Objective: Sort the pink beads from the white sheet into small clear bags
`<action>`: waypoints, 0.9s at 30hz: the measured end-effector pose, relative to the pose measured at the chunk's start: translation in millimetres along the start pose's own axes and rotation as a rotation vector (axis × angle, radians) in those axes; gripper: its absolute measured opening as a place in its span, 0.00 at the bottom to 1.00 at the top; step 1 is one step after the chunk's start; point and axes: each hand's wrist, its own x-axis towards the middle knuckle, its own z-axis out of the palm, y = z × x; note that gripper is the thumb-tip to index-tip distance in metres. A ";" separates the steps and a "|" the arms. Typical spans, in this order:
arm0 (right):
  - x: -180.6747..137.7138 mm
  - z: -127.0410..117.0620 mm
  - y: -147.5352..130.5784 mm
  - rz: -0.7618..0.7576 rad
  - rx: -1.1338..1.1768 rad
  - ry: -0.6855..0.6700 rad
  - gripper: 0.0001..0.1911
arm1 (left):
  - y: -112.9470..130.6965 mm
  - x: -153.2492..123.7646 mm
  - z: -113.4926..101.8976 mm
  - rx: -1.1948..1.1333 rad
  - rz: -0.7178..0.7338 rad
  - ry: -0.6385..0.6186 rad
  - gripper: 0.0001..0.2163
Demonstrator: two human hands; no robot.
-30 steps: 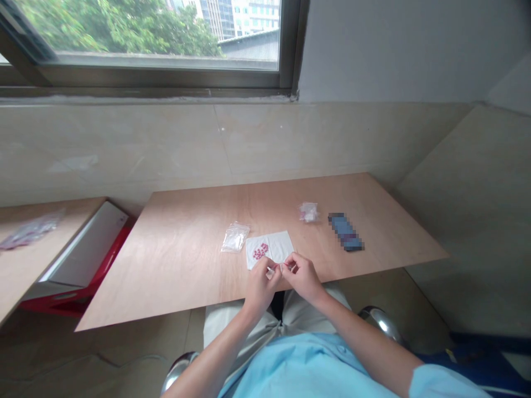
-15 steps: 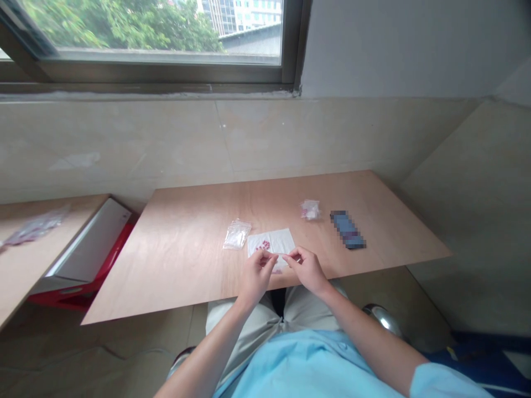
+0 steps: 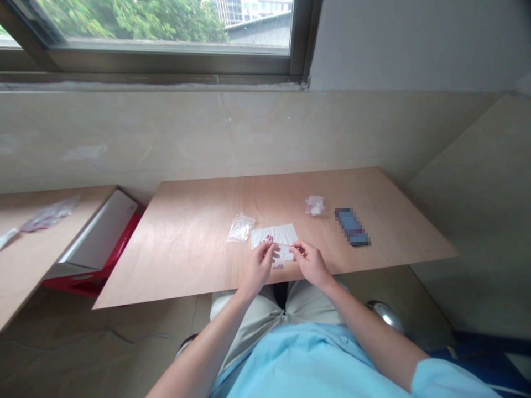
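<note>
So, from where I sit, the thin pale strand (image 3: 284, 244) is what I'd watch: it spans the gap between the two hands, just above the white sheet (image 3: 265, 236), and it's too fine for me to tell thread from wire. The left hand (image 3: 258, 270) has its thumb and forefinger closed on one end, and the right hand (image 3: 310, 264) pinches the other end the same way, with the remaining fingers loosely curled on both. Neither hand is open, though the pinch points are tiny at this resolution. The small red pieces (image 3: 269, 239) lie on the sheet right under the left fingertips, so a slip or a snagged strand could scatter them, and too much pull between the hands could snap the strand or jerk it free. Just beside the sheet lies a clear plastic bag (image 3: 240, 228), with a smaller bag of something white (image 3: 315, 205) and a pixelated blue object (image 3: 352, 226) farther right on the plywood board (image 3: 199, 260). Anything rolling off that board's near edge would drop toward the khaki trousers (image 3: 249, 301) or the floor, where I'd struggle to spot it
</note>
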 end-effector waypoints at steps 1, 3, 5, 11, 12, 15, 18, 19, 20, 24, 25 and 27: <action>0.1 0.0 0.3 0.005 0.004 0.000 0.14 | 1.6 -0.2 0.2 -0.006 -0.005 0.001 0.16; 0.6 0.5 1.6 0.024 0.025 -0.005 0.15 | 3.6 -1.2 1.2 -0.035 -0.026 -0.009 0.17; 1.2 1.9 3.8 0.061 0.075 -0.014 0.16 | 3.6 -2.7 3.2 -0.077 -0.064 -0.034 0.17; -0.5 10.9 8.0 0.256 0.391 -0.170 0.22 | -3.8 -6.7 9.0 -0.044 -0.062 -0.001 0.16; -1.7 12.8 7.8 0.284 0.421 -0.227 0.23 | -5.1 -7.0 9.1 -0.015 -0.045 0.009 0.16; -6.3 17.9 5.3 0.319 0.455 -0.317 0.24 | -8.5 -7.6 8.8 0.084 0.016 0.018 0.14; -10.0 20.3 0.4 0.341 0.481 -0.320 0.24 | -12.6 -7.7 9.7 0.177 0.054 0.012 0.13; -10.8 20.7 -1.3 0.351 0.485 -0.324 0.24 | -14.1 -7.6 10.4 0.201 0.058 0.010 0.13; -11.4 20.9 -2.5 0.358 0.482 -0.328 0.24 | -15.7 -7.6 11.2 0.219 0.059 0.007 0.13; -12.4 23.2 -1.1 0.312 0.444 -0.327 0.23 | -20.8 -7.3 14.0 0.269 0.058 -0.001 0.12; -12.6 24.1 0.6 0.286 0.433 -0.326 0.22 | -21.5 -7.3 14.5 0.284 0.060 -0.001 0.12; -12.9 25.5 4.3 0.237 0.410 -0.326 0.21 | -22.3 -7.3 15.3 0.307 0.063 -0.005 0.12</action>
